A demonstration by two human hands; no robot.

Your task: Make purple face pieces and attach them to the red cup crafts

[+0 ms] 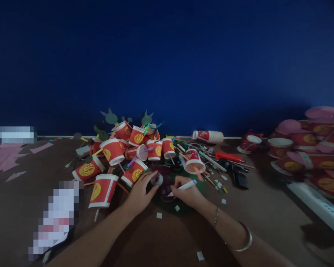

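In my right hand is a white marker pen, its tip down near a dark round paper piece with pale drawn outlines. My left hand has thumb and fingers around a small round thing that looks like a tape roll; its exact kind is unclear. Both hands are over a dark green round sheet on the brown table. Just left of them are red-and-white paper cups with straws attached. A white-rimmed cup with an orange straw stands beyond my right hand.
Small paper scraps dot the table. Behind my right hand are loose straws, a red-handled tool and a black object. At right are more cups and a white power strip; pink paper lies left.
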